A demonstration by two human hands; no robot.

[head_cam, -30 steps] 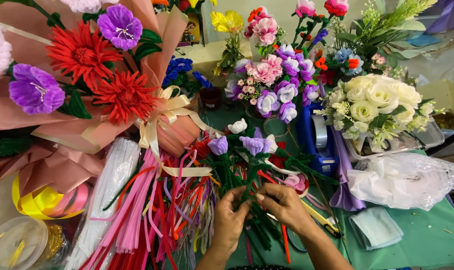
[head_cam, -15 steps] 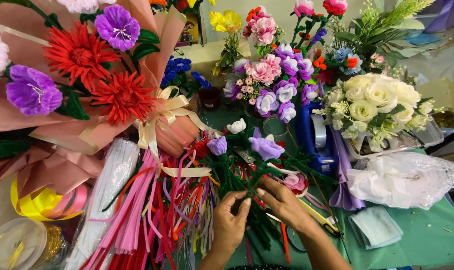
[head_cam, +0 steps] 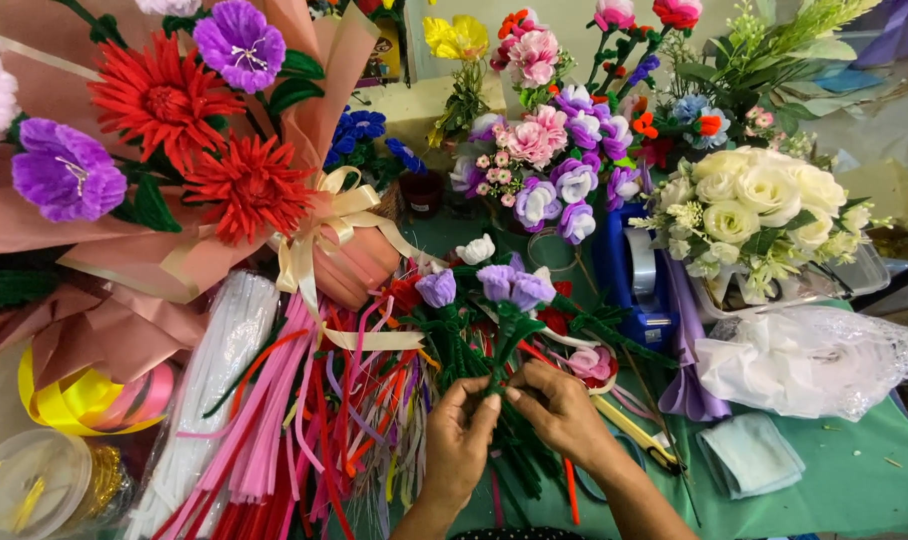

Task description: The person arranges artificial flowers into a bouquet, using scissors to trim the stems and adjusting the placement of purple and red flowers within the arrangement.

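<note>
On the green tabletop, beside one wrapped bouquet, lies a heap of pipe cleaners. My left hand and right hand grip the green stem under two purple blooms; it looks light, bendy and easily crushed, best pinched low.

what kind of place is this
Likely a craft table for handmade flowers: wrapped bouquet, loose pipe cleaners, ribbon rolls. Left hand and right hand work a purple flower's green stem.
</note>
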